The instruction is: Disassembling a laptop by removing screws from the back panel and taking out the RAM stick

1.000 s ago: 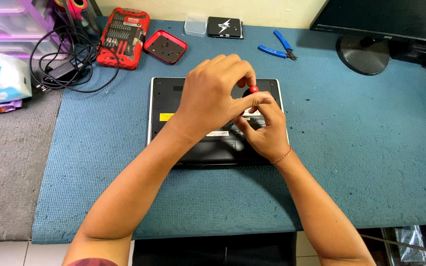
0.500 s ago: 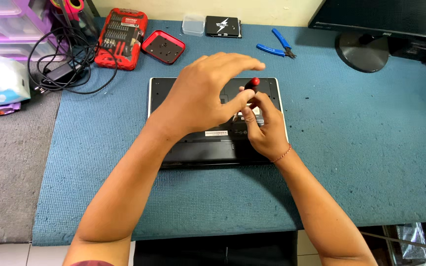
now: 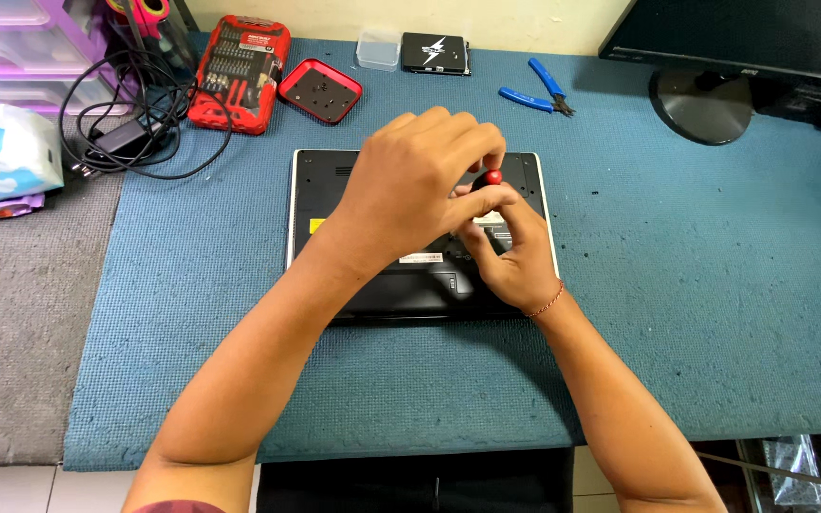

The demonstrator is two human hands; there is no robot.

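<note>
Both hands meet on a screwdriver (image 3: 492,178) over an upturned laptop (image 3: 334,204).
Left hand (image 3: 420,190) caps its red top; right hand (image 3: 510,252) pinches the shaft, keeping it upright at the laptop's right half.

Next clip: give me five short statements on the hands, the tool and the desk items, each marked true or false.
1. Both hands meet over the black laptop, which lies bottom-up on the blue mat. True.
2. The left hand rests flat on the mat. False: it is raised over the laptop, fingers on the red-topped screwdriver.
3. The right hand wears a thin bracelet. True.
4. The blue-handled pliers lie on the laptop. False: they lie on the mat, behind it.
5. The red bit-set case sits left of the red tray. True.
</note>
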